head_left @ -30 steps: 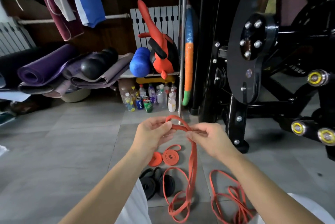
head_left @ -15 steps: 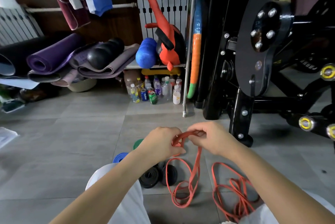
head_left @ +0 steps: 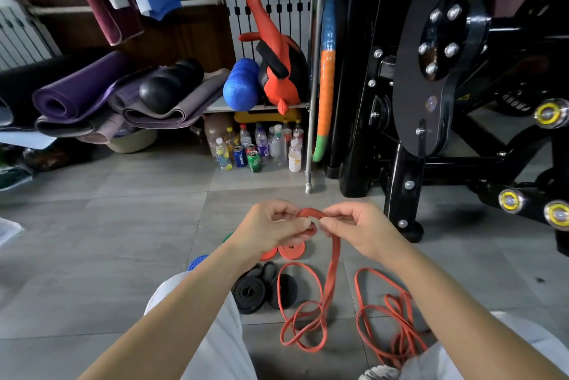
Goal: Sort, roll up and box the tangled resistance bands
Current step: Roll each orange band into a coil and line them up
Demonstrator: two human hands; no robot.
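Head view: both hands meet above the middle of the grey tiled floor [head_left: 107, 241]. The left hand [head_left: 271, 232] and the right hand [head_left: 360, 232] each pinch the folded top end of an orange band [head_left: 334, 259] between thumb and curled fingers, the two hands almost touching. From that grip the band hangs straight down and ends in loose loops lying on the floor between the person's white-trousered knees [head_left: 221, 333].

A second orange band [head_left: 385, 318] lies in a loose tangle on the floor just right of those loops, partly hidden by the right forearm. Two rolled black bands [head_left: 249, 295] sit side by side just left of the loops. Beyond them, under the hands, lie flat orange rolls [head_left: 292, 250]. A blue roll [head_left: 197, 261] and a green roll [head_left: 228, 237] peek out from behind the left forearm.

At the far edge of the floor stand bottles and cans [head_left: 261, 145] under a shelf, with rolled mats [head_left: 80, 87] toward the far left corner and a black gym machine [head_left: 431, 87] on the right.
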